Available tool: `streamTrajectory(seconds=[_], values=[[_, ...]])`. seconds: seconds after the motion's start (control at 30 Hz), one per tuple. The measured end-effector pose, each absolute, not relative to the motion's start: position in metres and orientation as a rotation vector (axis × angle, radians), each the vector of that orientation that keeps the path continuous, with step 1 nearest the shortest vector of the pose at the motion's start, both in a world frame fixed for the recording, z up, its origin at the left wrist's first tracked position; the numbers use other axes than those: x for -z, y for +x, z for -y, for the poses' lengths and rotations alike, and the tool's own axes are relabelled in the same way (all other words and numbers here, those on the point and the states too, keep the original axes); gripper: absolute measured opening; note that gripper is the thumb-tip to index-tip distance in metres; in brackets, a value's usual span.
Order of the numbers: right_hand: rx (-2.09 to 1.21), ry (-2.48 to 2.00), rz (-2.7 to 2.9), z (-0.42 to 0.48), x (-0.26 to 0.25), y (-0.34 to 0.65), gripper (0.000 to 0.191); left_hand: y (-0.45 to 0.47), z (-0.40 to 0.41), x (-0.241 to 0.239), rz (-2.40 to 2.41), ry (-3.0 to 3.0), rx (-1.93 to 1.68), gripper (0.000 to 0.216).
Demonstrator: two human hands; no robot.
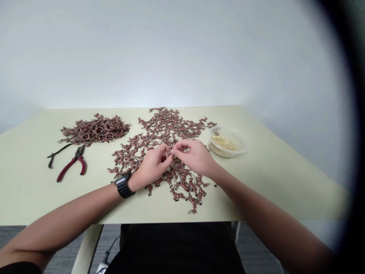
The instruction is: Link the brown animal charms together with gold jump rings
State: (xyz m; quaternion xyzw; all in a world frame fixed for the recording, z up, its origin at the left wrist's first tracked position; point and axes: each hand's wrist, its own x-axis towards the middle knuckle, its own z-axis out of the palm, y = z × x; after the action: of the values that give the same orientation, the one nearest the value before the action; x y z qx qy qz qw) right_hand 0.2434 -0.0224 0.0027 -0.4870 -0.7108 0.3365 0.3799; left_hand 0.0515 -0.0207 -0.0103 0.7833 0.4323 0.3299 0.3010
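Note:
My left hand (pixel 154 163) and my right hand (pixel 195 156) meet above the middle of the table, their fingertips pinched close together. Whatever sits between the fingers is too small and hidden to make out. Beneath and around both hands spreads a wide scatter of small brown reindeer figures (pixel 188 185) with dark feet. To the right of my right hand stands a clear round plastic tub (pixel 242 149), with many tiny gold-coloured metal pieces (pixel 224 143) in it.
A denser heap of brown figures (pixel 97 129) lies at the back left of the pale table (pixel 273 182). In front of it are red-handled pliers (pixel 68 167) and a black tool (pixel 58 153), perhaps tweezers. A white wall (pixel 142 53) stands behind the table.

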Motion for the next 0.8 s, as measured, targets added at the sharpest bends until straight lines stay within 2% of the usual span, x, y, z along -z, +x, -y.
streamTrajectory(seconds=[0.17, 0.4, 0.6, 0.8], values=[[-0.907, -1.233, 1.778, 0.023, -0.005, 0.244, 0.019, 0.051, 0.021, 0.008, -1.175, 2.154, -0.86, 0.013], [-1.271, -1.227, 1.63, 0.022, -0.001, 0.244, 0.024, 0.049, 0.02, 0.011, -1.196, 2.292, -0.841, 0.012], [-1.212, -1.232, 1.586, 0.018, -0.002, 0.245, 0.022, 0.049, 0.019, 0.011, -1.182, 2.22, -0.92, 0.014], [-1.064, -1.337, 1.586, 0.012, -0.007, 0.251, 0.023, 0.047, 0.005, 0.018, -1.068, 1.827, -0.899, 0.024]])
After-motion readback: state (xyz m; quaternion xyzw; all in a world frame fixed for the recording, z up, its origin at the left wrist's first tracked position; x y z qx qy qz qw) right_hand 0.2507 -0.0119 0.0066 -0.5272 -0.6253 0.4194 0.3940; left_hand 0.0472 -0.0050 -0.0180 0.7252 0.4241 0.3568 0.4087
